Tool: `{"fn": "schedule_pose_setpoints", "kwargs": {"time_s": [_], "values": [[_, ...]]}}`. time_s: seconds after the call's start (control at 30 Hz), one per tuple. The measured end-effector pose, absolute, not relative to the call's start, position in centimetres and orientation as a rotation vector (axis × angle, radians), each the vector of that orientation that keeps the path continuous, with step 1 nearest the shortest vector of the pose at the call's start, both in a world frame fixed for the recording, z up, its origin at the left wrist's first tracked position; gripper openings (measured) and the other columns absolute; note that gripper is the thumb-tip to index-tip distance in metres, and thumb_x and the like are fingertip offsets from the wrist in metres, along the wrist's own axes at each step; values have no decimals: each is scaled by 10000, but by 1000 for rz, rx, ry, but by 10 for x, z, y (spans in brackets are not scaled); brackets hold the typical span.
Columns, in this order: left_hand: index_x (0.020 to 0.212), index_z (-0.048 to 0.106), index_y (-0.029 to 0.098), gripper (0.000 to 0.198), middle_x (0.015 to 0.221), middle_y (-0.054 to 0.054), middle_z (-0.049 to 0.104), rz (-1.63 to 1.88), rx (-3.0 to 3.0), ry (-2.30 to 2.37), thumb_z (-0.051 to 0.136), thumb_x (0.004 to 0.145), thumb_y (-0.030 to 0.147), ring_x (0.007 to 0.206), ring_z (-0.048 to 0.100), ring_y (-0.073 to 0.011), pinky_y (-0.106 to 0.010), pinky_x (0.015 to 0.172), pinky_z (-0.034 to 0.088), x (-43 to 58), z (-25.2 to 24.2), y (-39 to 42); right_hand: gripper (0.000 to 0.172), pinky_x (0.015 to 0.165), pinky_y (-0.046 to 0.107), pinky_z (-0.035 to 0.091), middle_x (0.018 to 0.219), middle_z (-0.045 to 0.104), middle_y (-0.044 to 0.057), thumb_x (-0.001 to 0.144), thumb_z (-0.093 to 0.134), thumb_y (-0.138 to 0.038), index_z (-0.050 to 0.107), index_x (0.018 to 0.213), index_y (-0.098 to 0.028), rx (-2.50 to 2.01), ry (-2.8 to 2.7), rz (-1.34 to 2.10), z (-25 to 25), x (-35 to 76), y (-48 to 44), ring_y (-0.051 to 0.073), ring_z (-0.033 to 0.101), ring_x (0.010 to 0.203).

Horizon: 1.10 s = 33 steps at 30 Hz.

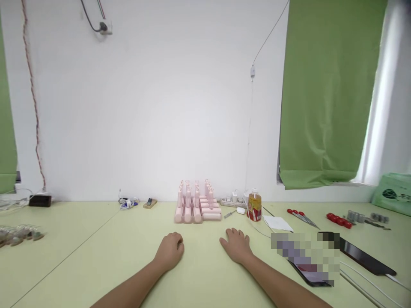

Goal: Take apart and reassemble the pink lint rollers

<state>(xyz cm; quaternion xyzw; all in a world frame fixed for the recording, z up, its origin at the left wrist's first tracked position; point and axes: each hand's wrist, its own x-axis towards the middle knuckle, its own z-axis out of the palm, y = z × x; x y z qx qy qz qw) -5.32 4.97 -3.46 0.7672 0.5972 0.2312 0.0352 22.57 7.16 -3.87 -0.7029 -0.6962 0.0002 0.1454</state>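
A group of pink plastic pieces (197,205) stands at the far side of the table (96,239), close to the white wall. Some of them are upright in rows and some lie flat in a stack on the right of the group. Nobody touches them.

In front of them, a bit nearer to the person, both hands rest on the table surface. The left hand (170,250) lies with its fingers curled in toward the palm, like a loose fist, and I see nothing inside it. The right hand (236,245) lies palm down, with the fingers stretched and slightly spread, holding nothing. The two hands are apart from each other, and the pink pieces are beyond the gap between them.

Just to the right of the pink pieces there is a small screwdriver (229,214), a white power strip (231,201) and a bottle (254,207) with amber liquid and a red label. Further right lie a white paper (278,223), scissors (300,216) with red handles and a dark tablet (362,256). A green curtain (327,94) hangs above this side.

On the far left of the table, a black box (40,200) stands near the wall.
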Motion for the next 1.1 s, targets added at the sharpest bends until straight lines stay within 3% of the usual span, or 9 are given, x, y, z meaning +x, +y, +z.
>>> {"fn": "schedule_pose_setpoints", "kwargs": {"time_s": [0.17, 0.27, 0.37, 0.43, 0.63, 0.77, 1.1], "values": [[864, 632, 176, 201, 936, -71, 669, 642, 2368, 1861, 433, 846, 197, 884, 588, -199, -300, 788, 397, -53, -32, 49, 484, 980, 520, 317, 1273, 569, 176, 886, 371, -489, 600, 1165, -166, -2036, -2003, 22, -39, 226, 73, 351, 479, 1206], [983, 649, 161, 263, 1091, -122, 660, 592, 2393, 2037, 433, 848, 228, 1052, 569, -252, -369, 927, 374, -50, -31, 47, 611, 1048, 547, 234, 1481, 380, 212, 879, 391, -510, 478, 1363, -149, -2100, -1946, 24, -41, 225, 75, 395, 338, 1352], [1281, 557, 140, 484, 1437, -183, 467, 601, 2301, 2304, 466, 846, 330, 1366, 336, -350, -515, 1101, 204, -47, -32, 46, 764, 1102, 578, 84, 1615, 65, 184, 861, 428, -545, 260, 1516, -188, -2180, -1861, -9, -44, 224, 76, 428, 82, 1457], [1415, 443, 138, 621, 1553, -184, 304, 560, 2241, 2358, 456, 855, 406, 1442, 191, -382, -569, 1126, 131, -46, -34, 47, 791, 1112, 573, 48, 1624, -11, 167, 862, 426, -556, 197, 1538, -215, -2190, -1857, -18, -45, 224, 76, 419, 32, 1466], [1540, 219, 216, 791, 1626, -139, 62, 378, 2135, 2323, 321, 878, 637, 1472, 16, -426, -676, 1106, 41, -47, -32, 54, 854, 1107, 599, 10, 1624, -77, 164, 859, 375, -648, 102, 1557, -239, -2198, -1895, 43, -37, 226, 74, 419, -35, 1467], [1527, 270, 245, 884, 1613, -155, 133, 153, 2006, 2236, 210, 823, 775, 1461, 76, -451, -718, 1081, 40, -47, -26, 58, 862, 1073, 669, -1, 1629, 53, 142, 838, 224, -768, 189, 1546, -278, -2321, -2022, 337, -28, 229, 78, 444, 21, 1458], [1528, 260, 264, 898, 1618, -136, 140, 127, 1990, 2248, 201, 804, 792, 1462, 76, -443, -713, 1080, 69, -45, -26, 61, 862, 1053, 685, 58, 1619, 108, 150, 832, 212, -780, 237, 1530, -275, -2303, -2030, 265, -30, 234, 81, 453, 69, 1446]]}}
